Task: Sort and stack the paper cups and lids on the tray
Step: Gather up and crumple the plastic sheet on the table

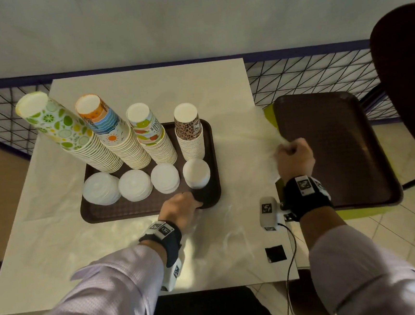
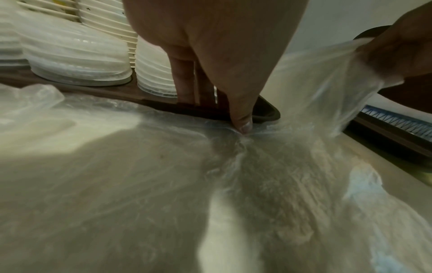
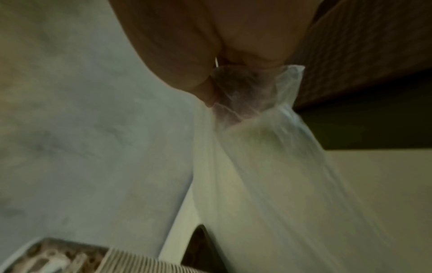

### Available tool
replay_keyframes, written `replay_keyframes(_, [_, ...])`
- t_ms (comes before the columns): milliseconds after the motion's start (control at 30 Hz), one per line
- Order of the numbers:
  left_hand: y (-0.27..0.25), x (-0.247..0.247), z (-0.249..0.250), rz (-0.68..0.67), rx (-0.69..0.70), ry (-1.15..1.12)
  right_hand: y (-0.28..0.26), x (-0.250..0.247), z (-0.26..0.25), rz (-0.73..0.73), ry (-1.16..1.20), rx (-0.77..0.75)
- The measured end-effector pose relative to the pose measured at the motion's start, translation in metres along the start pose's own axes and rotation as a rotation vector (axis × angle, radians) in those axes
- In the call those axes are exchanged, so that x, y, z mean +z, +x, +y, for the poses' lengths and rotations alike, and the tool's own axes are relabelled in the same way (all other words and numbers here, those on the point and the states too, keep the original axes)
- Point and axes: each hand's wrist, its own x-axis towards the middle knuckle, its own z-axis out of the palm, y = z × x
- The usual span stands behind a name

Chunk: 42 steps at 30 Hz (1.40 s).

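A brown tray [image 1: 136,215] holds four towers of upturned paper cups: lime print [image 1: 69,134], orange and blue [image 1: 108,130], fruit print [image 1: 149,132] and leopard print [image 1: 189,133]. In front of them stand four piles of white lids [image 1: 135,185]. My left hand [image 1: 195,203] is at the tray's front right corner, fingers straight down on the tray [image 2: 268,112] beside a lid pile [image 2: 154,73]. Its thumb [image 2: 243,122] pins a clear plastic sheet [image 2: 315,73] to the table. My right hand [image 1: 294,159] grips a bunched end of that plastic sheet [image 3: 268,147], lifted off the table.
A second brown tray [image 1: 338,146] lies on a green seat right of the table. A dark chair back [image 1: 407,77] rises behind it. A black square [image 1: 275,254] and a cable [image 1: 292,263] sit near the table's front right corner. A wire fence [image 1: 307,78] runs behind.
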Motion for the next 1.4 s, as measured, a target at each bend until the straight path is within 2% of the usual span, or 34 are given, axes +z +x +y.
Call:
replay_keyframes(133, [-0.004, -0.004, -0.001, -0.013, 0.044, -0.061, 0.002, -0.036, 0.001, 0.120, 0.220, 0.079])
replay_keyframes(200, [-0.005, -0.006, -0.001, -0.029, 0.070, -0.032, -0.013, -0.054, 0.003, 0.157, 0.259, 0.032])
replay_keyframes(267, [-0.007, -0.006, 0.001, -0.036, 0.089, -0.014, -0.038, -0.065, 0.008, 0.126, 0.222, -0.017])
replay_keyframes(300, [-0.008, -0.005, 0.001, -0.035, 0.094, -0.019, -0.053, -0.068, 0.012, 0.087, 0.201, -0.058])
replay_keyframes(433, [-0.028, -0.001, 0.009, 0.061, 0.188, -0.091, -0.107, -0.060, 0.038, -0.130, -0.022, -0.432])
replay_keyframes(467, [-0.035, 0.001, 0.011, 0.080, 0.216, -0.101, -0.117, -0.055, 0.047, -0.184, -0.057, -0.470])
replay_keyframes(533, [-0.044, 0.010, 0.013, 0.048, 0.205, -0.063, -0.136, -0.047, 0.060, -0.281, -0.115, -0.439])
replay_keyframes(600, [-0.050, 0.022, 0.012, -0.022, 0.107, -0.025, -0.149, -0.040, 0.073, -0.391, -0.196, -0.348])
replay_keyframes(700, [-0.055, 0.033, 0.006, -0.019, 0.040, -0.062, -0.157, -0.030, 0.083, -0.588, -0.275, -0.228])
replay_keyframes(800, [-0.047, 0.055, -0.014, -0.035, 0.104, -0.036, -0.170, -0.017, 0.078, -0.784, -0.417, -0.392])
replay_keyframes(900, [-0.044, 0.063, -0.029, -0.085, 0.160, -0.108, -0.188, 0.008, 0.075, -0.907, -0.709, -0.597])
replay_keyframes(1000, [-0.059, 0.043, -0.030, 0.040, 0.181, -0.203, -0.201, 0.033, 0.081, -0.916, -0.879, -0.678])
replay_keyframes(1100, [-0.068, 0.034, -0.042, 0.229, 0.093, -0.298, -0.200, 0.045, 0.086, -0.904, -0.835, -0.670])
replay_keyframes(1167, [-0.065, 0.035, -0.054, 0.289, 0.041, -0.263, -0.197, 0.048, 0.090, -0.906, -0.783, -0.677])
replay_keyframes(1267, [-0.060, 0.026, -0.059, 0.220, -0.036, -0.185, -0.191, 0.047, 0.090, -0.906, -0.730, -0.669])
replay_keyframes(1400, [-0.051, 0.021, -0.061, 0.158, -0.081, -0.164, -0.179, 0.040, 0.084, -0.844, -0.619, -0.569])
